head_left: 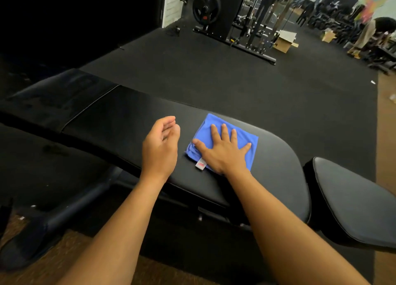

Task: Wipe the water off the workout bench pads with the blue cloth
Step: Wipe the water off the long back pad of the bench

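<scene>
I see a gym floor of dark rubber matting (214, 74), with a cable machine (246, 16) and a weight plate (206, 6) at the back, and an open cardboard box (284, 40) on the floor beside the machine (I cannot make out what is in it). Across the foreground runs the black workout bench, its long back pad (128, 113) and, just beside it at the right, a separate seat pad (353, 199). The folded blue cloth (246, 139) lies flat on the back pad. My right hand (222, 149) presses on it, fingers straight and spread. My left hand (160, 143) hovers beside the cloth, loosely curled, holding nothing. A small white tag (200, 165) with a red mark sticks out from the cloth's near edge; its writing is too blurred to read.
</scene>
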Available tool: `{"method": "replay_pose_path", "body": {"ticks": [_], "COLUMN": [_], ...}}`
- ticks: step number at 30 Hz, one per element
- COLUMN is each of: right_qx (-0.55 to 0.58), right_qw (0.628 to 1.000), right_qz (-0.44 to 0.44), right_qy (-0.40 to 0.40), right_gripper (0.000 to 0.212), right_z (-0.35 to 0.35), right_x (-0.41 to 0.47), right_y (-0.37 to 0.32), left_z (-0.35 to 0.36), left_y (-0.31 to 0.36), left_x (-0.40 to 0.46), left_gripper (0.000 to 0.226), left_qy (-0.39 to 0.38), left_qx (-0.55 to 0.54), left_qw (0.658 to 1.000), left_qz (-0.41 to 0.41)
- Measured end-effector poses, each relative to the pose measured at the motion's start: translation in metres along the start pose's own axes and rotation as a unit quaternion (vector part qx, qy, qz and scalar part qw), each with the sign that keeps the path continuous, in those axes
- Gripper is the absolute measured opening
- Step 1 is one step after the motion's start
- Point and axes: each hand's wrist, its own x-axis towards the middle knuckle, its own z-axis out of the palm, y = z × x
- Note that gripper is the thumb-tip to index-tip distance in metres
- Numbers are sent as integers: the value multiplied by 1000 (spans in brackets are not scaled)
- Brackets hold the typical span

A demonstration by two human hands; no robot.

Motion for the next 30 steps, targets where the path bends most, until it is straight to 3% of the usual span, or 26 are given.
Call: {"method": "replay_pose_path", "body": {"ticks": [11,30], "right_qx": [-7,-37], "right_qw": [1000,999], "right_qz": [24,-18], "right_qy": [-11,-10], "right_gripper": [94,95], "right_z": [-17,-1], "right_x": [68,-135], "right_y": [20,69], "left_z": [-5,-5], "left_y": [-1,6], "left_x": [-9,-18], "left_gripper": [28,29], "left_qy": [-8,-18], "left_qx": [42,58], "left_qw": [999,998], "left_qz": [16,25]}}
